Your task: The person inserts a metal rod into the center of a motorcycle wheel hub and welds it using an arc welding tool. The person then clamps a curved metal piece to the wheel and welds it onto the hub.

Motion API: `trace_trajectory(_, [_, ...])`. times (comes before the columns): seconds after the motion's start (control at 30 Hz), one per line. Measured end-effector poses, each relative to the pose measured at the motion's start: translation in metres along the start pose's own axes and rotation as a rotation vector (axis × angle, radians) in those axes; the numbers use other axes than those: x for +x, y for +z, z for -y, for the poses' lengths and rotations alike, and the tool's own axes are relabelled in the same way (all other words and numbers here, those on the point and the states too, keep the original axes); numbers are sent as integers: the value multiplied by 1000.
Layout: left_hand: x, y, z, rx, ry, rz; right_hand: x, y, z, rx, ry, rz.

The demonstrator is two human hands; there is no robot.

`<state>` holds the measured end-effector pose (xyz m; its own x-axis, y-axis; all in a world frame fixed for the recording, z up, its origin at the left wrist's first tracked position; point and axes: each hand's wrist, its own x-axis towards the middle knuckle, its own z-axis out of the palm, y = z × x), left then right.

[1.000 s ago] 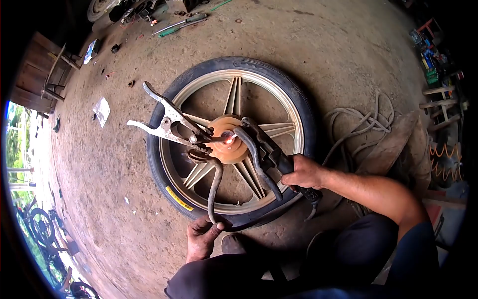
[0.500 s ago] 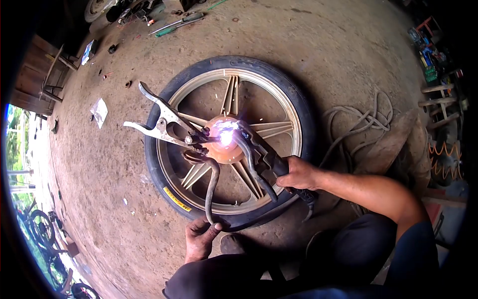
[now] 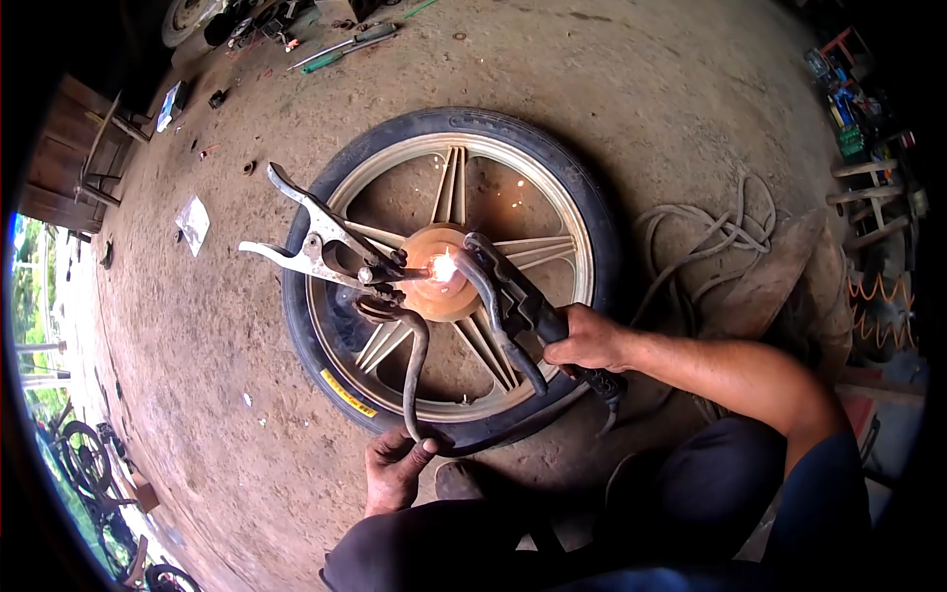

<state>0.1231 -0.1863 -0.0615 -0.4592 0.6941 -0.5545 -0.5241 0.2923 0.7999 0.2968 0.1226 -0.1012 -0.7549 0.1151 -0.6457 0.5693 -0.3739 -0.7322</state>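
Note:
A motorcycle wheel (image 3: 452,145) with a black tyre lies flat on the floor. My right hand (image 3: 587,340) is closed round the black handle of a welding electrode holder (image 3: 528,301), which reaches over the hub. Bright light glows at the hub (image 3: 429,306), and sparks fly above it. A metal ground clamp (image 3: 321,242) sits left of the hub, its jaws by a short rod that points into the glow. Its grey cable (image 3: 416,370) runs down to my left hand (image 3: 397,469), which pinches it at the tyre's lower edge. The glare hides the exact contact point.
Coiled cable (image 3: 725,232) lies right of the wheel beside a brown sheet (image 3: 774,281). Screwdrivers (image 3: 345,49) lie at the top. A clear plastic bag (image 3: 192,225) is on the floor at left. A wooden rack (image 3: 873,197) stands at the right edge.
The glow at the hub has shrunk and turned from violet-white to warm orange-white. Sparks now show at upper right of the hub. Both hands keep their grips, and the view has shifted slightly.

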Motion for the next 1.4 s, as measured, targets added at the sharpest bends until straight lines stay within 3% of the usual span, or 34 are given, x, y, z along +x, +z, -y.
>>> trace_trajectory(0.57, [0, -2, 0, -2, -16, 4, 0, 3, 5, -20, 6, 6])
trace_trajectory(0.8, [0, 0, 1, -12, 24, 0, -29, -17, 48, -135, -218, -125])
trace_trajectory(0.83, [1, 1, 0, -8, 31, 5, -34, -29, 51, -206, -339, -172])
trace_trajectory(0.9, [1, 3, -1, -7, 33, -19, -57, -50, 66, -146, -328, -248])
trace_trajectory(1.1, [7, 3, -5, 35, 40, -50, -159, -94, 97, 3, -607, -522])
trace_trajectory(1.23, [18, 9, -12, 114, 29, -64, -235, -99, 77, -102, -679, -896])
trace_trajectory(1.3, [22, 14, -17, 81, 59, -71, -279, -104, 55, -192, -601, -1067])
trace_trajectory(1.37, [29, 9, -13, 98, 61, -70, -313, -98, 37, -366, -524, -1400])
trace_trajectory(1.4, [32, 8, -13, 117, 96, -62, -335, -111, 8, -297, -545, -1414])
